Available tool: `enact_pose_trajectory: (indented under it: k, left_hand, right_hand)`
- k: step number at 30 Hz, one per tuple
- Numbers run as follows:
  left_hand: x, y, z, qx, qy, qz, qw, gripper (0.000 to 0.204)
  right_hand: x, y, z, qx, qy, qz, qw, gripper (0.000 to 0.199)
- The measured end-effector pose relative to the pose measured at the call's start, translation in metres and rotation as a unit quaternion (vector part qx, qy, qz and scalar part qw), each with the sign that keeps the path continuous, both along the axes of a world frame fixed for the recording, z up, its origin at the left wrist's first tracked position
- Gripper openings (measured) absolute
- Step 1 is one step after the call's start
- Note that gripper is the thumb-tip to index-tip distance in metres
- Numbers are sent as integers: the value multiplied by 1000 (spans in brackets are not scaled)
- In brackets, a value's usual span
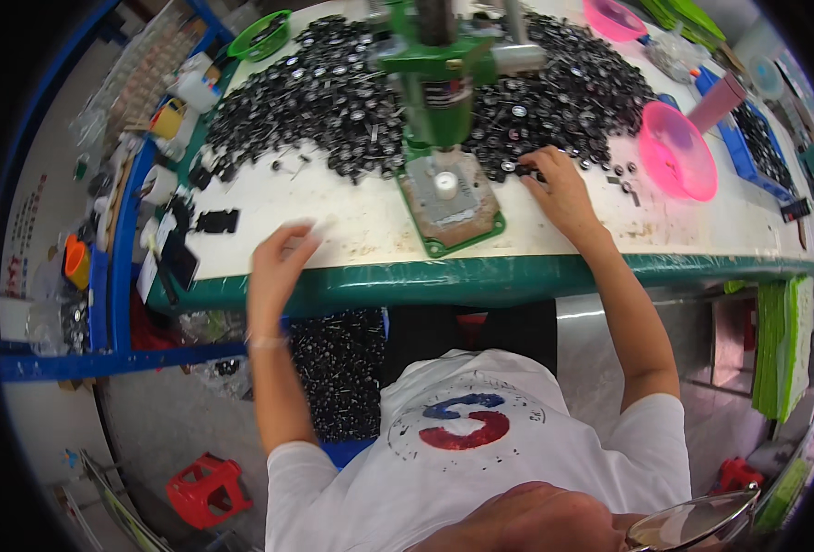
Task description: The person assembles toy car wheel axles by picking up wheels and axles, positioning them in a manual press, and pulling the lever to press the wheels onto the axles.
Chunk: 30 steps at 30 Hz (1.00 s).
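Note:
My right hand (561, 191) reaches the near edge of a large heap of small black parts (333, 92), some with shiny round faces. Its thumb and fingers close around a small black part (528, 171), partly hidden. To its left stands a green bench press (439, 106). On the press's base plate (467, 219) sits a white round fixture (445, 185), below the press head. Left of the press, my left hand (282, 258) is over the table's front edge, blurred by motion. Its fingers are loosely bent and apart, with nothing visible in them.
A pink bowl (678, 152) and a blue tray of black parts (758, 147) are at right. A green basket (261, 37) stands at the far left. A black flat piece (217, 221) and a phone-like object (178, 260) lie at left. Below is a container of black parts (338, 373).

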State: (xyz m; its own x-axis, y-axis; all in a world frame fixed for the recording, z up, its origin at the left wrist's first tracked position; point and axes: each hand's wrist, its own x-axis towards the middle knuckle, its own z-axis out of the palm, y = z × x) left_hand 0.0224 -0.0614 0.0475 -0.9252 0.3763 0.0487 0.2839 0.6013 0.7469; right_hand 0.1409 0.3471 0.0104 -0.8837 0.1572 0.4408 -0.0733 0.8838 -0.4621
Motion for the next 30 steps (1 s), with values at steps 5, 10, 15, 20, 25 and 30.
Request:
enact_pose_trajectory:
  k: [5, 10, 15, 20, 25, 30]
  left_hand:
    - [-40, 83, -40, 82, 87, -7, 993, 36]
    - [-52, 90, -52, 101, 88, 11, 991, 23]
    - [-40, 73, -48, 93, 100, 25, 990, 20]
    - [-33, 56, -46, 87, 139, 14, 986, 25]
    - [-22, 62, -55, 171, 135, 52, 975, 24]
    - [-7, 64, -56, 43, 167, 90, 981, 19]
  right_hand:
    - [7, -11, 7, -20, 0, 2, 1000, 24]
    - [13, -23, 6, -121, 43, -4, 992, 29]
    - [12, -43, 2, -180, 39, 35, 982, 29]
    - [12, -46, 2, -178, 92, 44, 979, 26]
    - [11, -43, -1, -196, 117, 33, 973, 27]
    - [10, -49, -1, -275, 60, 59, 958, 23]
